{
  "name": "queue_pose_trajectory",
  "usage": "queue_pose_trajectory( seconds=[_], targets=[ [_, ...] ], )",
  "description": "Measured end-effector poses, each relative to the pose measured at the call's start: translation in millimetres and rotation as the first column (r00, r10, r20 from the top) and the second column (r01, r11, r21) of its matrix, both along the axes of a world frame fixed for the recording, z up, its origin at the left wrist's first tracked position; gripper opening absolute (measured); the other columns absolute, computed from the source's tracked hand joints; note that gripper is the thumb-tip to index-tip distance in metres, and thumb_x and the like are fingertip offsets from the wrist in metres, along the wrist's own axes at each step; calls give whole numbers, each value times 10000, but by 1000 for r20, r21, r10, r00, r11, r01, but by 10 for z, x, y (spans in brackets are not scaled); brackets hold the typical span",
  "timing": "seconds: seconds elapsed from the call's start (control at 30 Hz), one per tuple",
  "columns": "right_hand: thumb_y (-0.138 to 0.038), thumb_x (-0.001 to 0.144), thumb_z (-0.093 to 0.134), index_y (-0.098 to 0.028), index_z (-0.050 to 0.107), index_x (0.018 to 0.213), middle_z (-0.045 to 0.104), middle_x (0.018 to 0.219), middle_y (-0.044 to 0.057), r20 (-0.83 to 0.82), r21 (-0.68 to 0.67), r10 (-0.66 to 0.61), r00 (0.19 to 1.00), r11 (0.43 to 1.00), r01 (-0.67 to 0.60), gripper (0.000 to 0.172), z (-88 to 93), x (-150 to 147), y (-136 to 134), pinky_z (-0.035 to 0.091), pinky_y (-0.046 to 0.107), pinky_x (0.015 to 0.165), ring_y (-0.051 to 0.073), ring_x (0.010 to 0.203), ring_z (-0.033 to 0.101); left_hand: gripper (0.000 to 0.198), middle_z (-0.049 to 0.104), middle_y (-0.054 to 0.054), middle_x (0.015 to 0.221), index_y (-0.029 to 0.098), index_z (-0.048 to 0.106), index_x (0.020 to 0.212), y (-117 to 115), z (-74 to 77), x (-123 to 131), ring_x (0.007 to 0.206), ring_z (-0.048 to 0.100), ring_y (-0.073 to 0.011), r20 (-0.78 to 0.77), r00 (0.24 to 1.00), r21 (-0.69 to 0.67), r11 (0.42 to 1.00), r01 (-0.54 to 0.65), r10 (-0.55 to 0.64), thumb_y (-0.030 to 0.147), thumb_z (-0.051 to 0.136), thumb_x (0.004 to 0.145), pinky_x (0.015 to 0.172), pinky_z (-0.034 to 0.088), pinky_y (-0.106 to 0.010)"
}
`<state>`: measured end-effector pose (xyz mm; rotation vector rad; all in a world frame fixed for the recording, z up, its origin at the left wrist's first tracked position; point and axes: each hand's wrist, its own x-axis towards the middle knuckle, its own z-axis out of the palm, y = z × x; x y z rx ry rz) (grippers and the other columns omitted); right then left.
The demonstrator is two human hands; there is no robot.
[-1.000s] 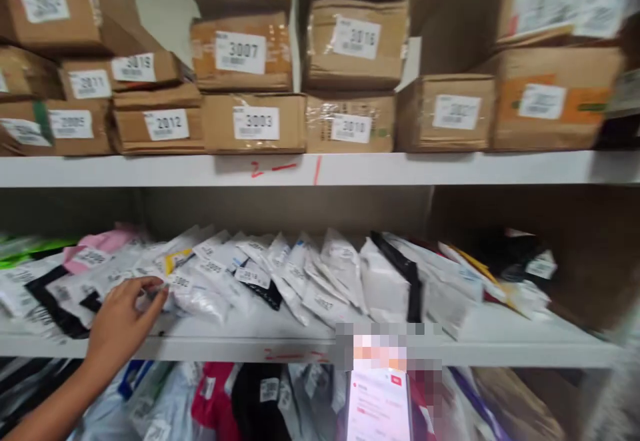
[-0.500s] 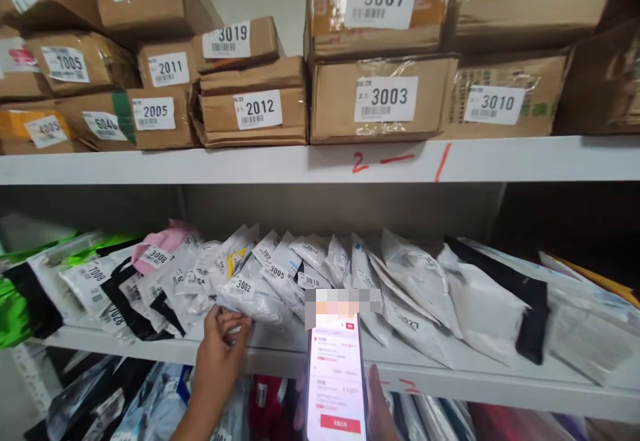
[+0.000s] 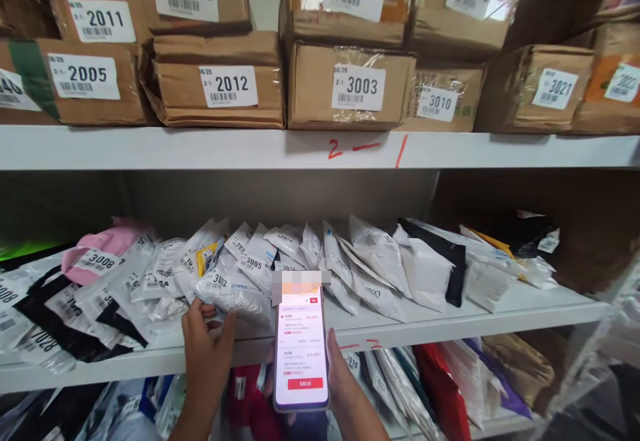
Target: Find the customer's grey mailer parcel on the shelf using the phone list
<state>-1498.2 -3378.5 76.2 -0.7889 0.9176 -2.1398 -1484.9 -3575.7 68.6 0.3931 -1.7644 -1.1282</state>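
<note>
My right hand point(image 3: 343, 364) is closed around a smartphone point(image 3: 301, 354), held upright in front of the shelf edge. Its lit screen shows a list and a red button; the top part is blurred out. My left hand point(image 3: 207, 334) is at the near end of a white plastic parcel bag point(image 3: 240, 299) labelled 3002, with curled fingers and thumb at the bag's lower left edge. Just behind lie white parcel bags, one labelled 3005 point(image 3: 255, 261). Another, labelled 3018 point(image 3: 286, 267), is partly hidden behind the phone.
Cardboard boxes, including one marked 3003 point(image 3: 350, 111), fill the upper shelf point(image 3: 225, 151). Along the middle shelf point(image 3: 550, 307) stand more bags, a pink parcel point(image 3: 95, 247) and a black one point(image 3: 456, 271). Below, bagged parcels point(image 3: 445, 387) sit on a lower shelf.
The view has swung right, bringing the box labelled 3021 and the shelf's right end into sight. My left fingers have shifted onto the 3002 bag's left edge. The phone remains in my right hand.
</note>
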Motion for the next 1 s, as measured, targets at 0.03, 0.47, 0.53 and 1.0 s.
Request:
queue_pose_trajectory(
  seconds=[0.03,0.47,0.53,1.0],
  targets=[
    [-824,545,584,-78,667,983,717,815,152,-1,7,-13,1000,1000,13,869,-41,-24,-7,497,345,594,227,585,652,587,415,-108,1043,241,433,1158,-3,-15,-11,826,524,-263,-1,1000,23,1000,5,-5,561,566,685,773,502,-530],
    [-614,501,803,-147,676,908,740,859,115,294,14,-168,941,985,172,632,-35,158,-367,497,445,858,277,843,689,609,278,-39,1513,207,449,1310,119,98,140,1411,199,-217,51,950,230,929,289,-308,509,468,782,1189,119,-421],
    [-571,455,844,-144,669,893,740,812,111,332,34,-230,915,972,232,636,-25,158,-500,478,486,882,298,841,689,577,303,-34,1503,202,495,1286,49,118,169,1407,215,-230,72,946,240,926,292,-317,478,456,781,1182,142,-428],
    [-315,445,897,-149,701,782,749,760,93,334,-83,-267,904,947,311,424,-41,108,-817,528,308,660,219,683,692,512,439,-107,1414,165,628,1185,-189,174,235,1342,360,-263,127,955,-74,958,278,-268,447,415,815,1131,279,-450]
  ],
)
